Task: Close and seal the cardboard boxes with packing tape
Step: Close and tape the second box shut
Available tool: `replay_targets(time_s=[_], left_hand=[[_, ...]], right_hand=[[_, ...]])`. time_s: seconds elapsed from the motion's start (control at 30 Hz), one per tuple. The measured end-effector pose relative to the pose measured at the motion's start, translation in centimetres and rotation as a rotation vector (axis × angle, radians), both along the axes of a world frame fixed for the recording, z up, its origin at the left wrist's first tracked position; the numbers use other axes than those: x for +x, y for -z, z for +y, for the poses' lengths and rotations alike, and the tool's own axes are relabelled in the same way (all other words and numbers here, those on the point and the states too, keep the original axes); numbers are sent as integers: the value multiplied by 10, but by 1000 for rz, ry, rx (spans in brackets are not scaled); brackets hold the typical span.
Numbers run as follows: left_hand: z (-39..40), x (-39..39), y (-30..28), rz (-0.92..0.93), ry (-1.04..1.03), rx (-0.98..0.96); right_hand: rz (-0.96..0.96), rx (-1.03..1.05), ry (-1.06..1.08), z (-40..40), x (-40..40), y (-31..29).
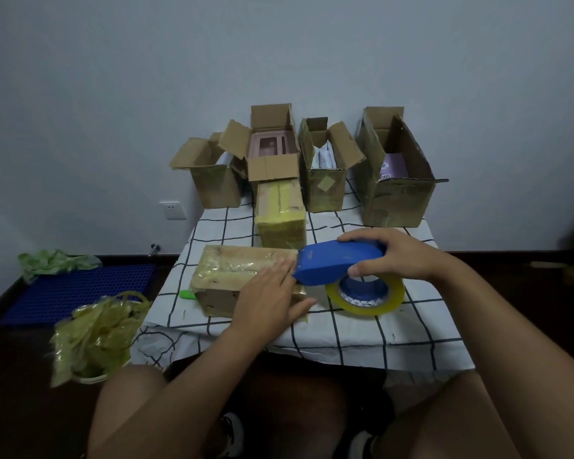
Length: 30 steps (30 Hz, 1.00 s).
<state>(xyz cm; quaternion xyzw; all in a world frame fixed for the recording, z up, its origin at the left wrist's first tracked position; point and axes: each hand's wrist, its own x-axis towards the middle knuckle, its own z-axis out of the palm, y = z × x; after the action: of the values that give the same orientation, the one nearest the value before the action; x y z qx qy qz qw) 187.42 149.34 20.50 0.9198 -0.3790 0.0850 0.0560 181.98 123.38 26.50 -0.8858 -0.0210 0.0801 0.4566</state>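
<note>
A closed cardboard box [232, 276] lies on its side at the near left of the table, its top shiny with tape. My left hand [272, 293] presses flat on the box's right end, fingers straight. My right hand [388, 253] grips a blue tape dispenser [332, 260] whose front edge meets the box's right top corner. Its yellowish tape roll [368, 294] hangs below, near the cloth. A second taped box [280, 213] lies behind. Several open boxes stand at the back, one [212, 170] at far left and the largest [398, 173] at far right.
The table carries a white cloth with a black grid [362, 332]. A small green object [188, 294] lies left of the near box. On the floor at left stand a bin stuffed with crumpled tape [96, 336] and a blue mat [77, 289]. My knees sit under the table's front edge.
</note>
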Motion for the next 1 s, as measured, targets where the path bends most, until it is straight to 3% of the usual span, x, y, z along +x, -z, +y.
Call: replay_targets(time_s=[0.27,0.5,0.77,1.0], left_hand=[[0,0,5,-34,-15,89],[0,-3,3,-45,-21,74],[5,3,2,-3,54,75],[3,4,2,2,59,46]], right_hand=[[-4,-2,28,-23,-14,-1],[35,-140,15,-46,-32,-13],[84,-426,-129,-15,-2,-28],[116,-505,-176,19,29,-35]])
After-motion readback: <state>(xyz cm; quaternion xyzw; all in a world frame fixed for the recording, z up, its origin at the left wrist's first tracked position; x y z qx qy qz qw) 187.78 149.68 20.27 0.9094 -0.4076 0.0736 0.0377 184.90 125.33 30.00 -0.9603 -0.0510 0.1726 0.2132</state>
